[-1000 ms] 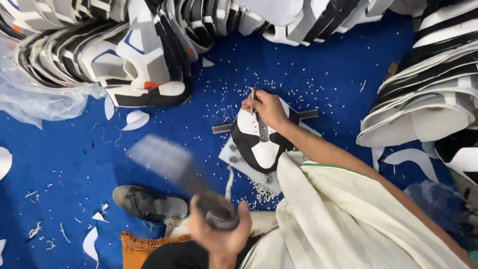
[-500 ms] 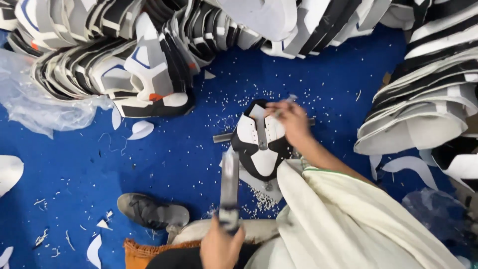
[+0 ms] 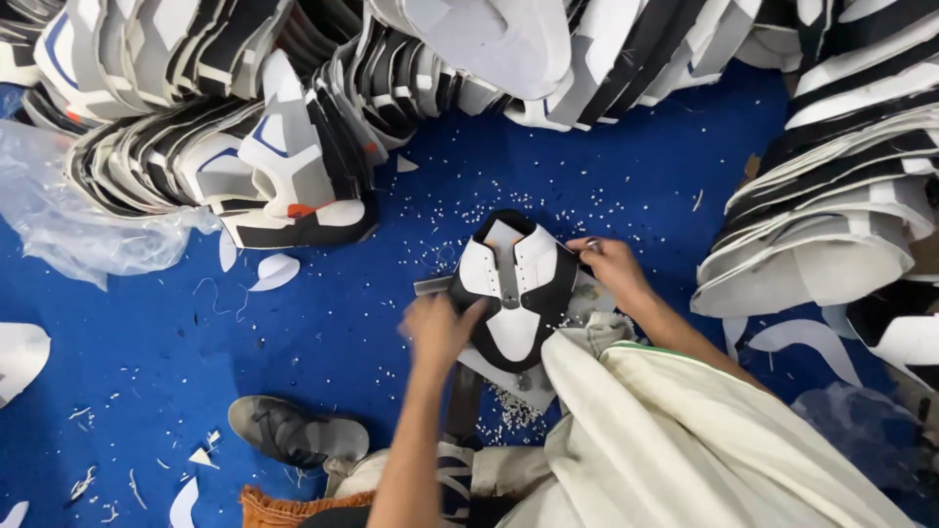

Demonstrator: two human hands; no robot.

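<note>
1. Head view looks down on a blue floor covering (image 3: pixel 323 293), speckled all over with small white punched bits and a few larger white offcuts.
2. Big stacks of cut shoe-upper pieces in white, black and grey ring the work spot: one fan-shaped stack (image 3: pixel 225 147) lies at upper left, more run along the top edge, and a tall stack (image 3: pixel 831 215) stands at the right.
3. Cream cloth (image 3: pixel 685 430) covers the person's lap at lower right, its edge touching the lower rim of the piece in hand.
4. Crumpled clear plastic sheet (image 3: pixel 88 225) lies at the left, beside the fan-shaped stack.
5. Dark sandal (image 3: pixel 293 430) sits on the person's foot at lower left, well apart from the hands.
6. Black-and-white shoe upper (image 3: pixel 514 288) lies flat in the middle of the floor covering, just in front of the lap, on top of a grey metal block (image 3: pixel 435 286) that shows at its left edge.
7. Left hand (image 3: pixel 440 332) rests on the upper's left edge, fingers curled over it; the hand is blurred, so whether it clamps anything cannot be told.
8. Right hand (image 3: pixel 611 269) pinches the upper's right edge between fingertips and thumb.
</note>
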